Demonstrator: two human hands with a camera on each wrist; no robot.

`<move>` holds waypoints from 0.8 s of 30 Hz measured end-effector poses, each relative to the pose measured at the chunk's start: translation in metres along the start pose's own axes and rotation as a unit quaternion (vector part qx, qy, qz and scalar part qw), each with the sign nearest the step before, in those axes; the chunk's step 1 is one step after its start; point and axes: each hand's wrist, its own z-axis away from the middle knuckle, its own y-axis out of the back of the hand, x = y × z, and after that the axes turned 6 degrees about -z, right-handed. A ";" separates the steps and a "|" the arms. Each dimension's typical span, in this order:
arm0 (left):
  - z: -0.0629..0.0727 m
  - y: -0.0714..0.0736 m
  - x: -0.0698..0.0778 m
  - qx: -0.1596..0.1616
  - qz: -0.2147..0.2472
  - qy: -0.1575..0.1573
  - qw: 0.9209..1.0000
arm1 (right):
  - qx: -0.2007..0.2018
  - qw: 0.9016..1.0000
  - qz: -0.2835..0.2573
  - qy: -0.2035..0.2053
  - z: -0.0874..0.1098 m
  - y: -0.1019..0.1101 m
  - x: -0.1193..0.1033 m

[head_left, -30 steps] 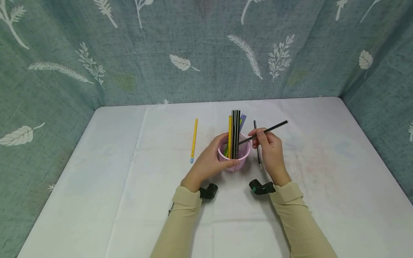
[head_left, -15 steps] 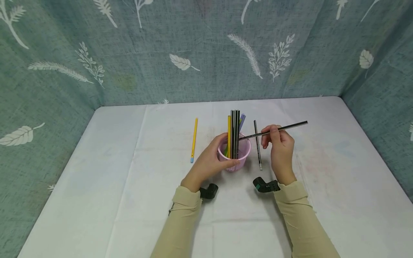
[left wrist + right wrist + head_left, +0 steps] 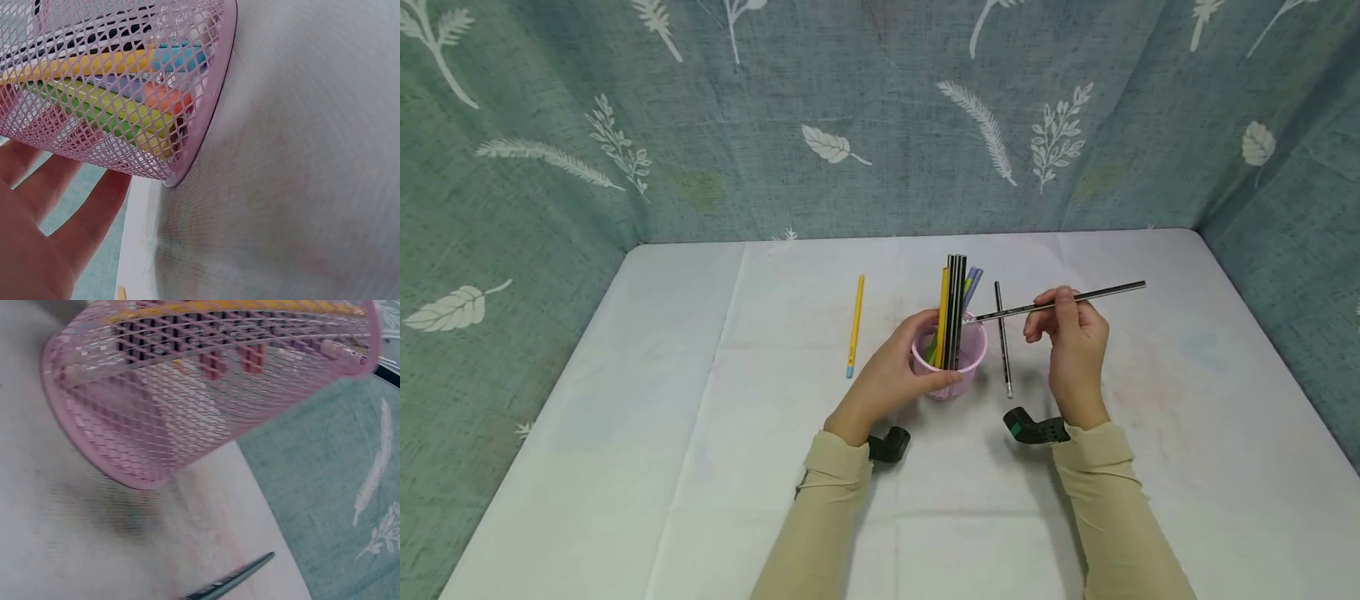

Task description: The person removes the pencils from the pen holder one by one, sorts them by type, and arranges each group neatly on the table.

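Observation:
My left hand [image 3: 891, 362] grips a pink mesh pencil cup [image 3: 951, 390], with the thumb across its front rim and the fingers around the far left side. The cup stands on the table. Several black pencils [image 3: 955, 308], a yellow pencil [image 3: 942, 317] and purple pencils [image 3: 975, 283] lean inside it; green ones [image 3: 112, 112] show through the mesh. Between the right hand's [image 3: 1078, 350] thumb and fingers a black pencil [image 3: 1108, 292] is pinched, tilted nearly flat. Its white eraser end [image 3: 340, 350] lies at the cup's mouth, beside the standing black pencils.
Another black pencil [image 3: 1003, 342] lies on the white-covered table [image 3: 760, 500] just right of the cup. A yellow pencil [image 3: 856, 325] with a blue end lies to the left. Grey-green leaf-patterned cloth [image 3: 880, 125] hangs behind the table.
My right hand has shifted right, away from the cup. The black pencil in it has swung flatter, its eraser end rising toward the rim. The left hand stays on the cup.

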 end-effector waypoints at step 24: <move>-0.001 0.000 -0.001 0.004 -0.011 -0.013 1.000 | 0.052 0.997 -0.062 0.016 -0.006 0.010 -0.007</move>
